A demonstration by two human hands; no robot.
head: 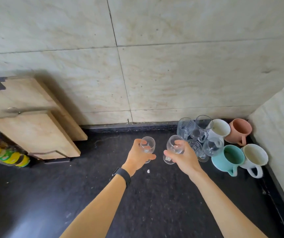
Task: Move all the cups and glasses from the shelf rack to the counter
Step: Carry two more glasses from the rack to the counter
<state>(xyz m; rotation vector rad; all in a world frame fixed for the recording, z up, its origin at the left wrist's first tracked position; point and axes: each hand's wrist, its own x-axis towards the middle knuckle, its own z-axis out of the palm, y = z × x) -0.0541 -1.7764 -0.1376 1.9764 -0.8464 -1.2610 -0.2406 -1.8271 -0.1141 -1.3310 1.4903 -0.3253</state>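
My left hand [138, 156] grips a clear stemmed glass [149, 145] over the black counter [155, 194]. My right hand [183, 157] grips a second clear stemmed glass [173, 145], just left of the group standing in the counter's back right corner. That group holds several clear glasses [197, 130], a white mug [219, 128], a terracotta mug [239, 130], a teal mug [228, 158] and another white mug [255, 156]. The shelf rack is out of view.
Wooden cutting boards [33, 121] lean against the tiled wall at the left. Yellow and green bottles [9, 156] stand below them at the left edge. A small white crumb [148, 171] lies on the counter. A side wall [278, 117] bounds the right.
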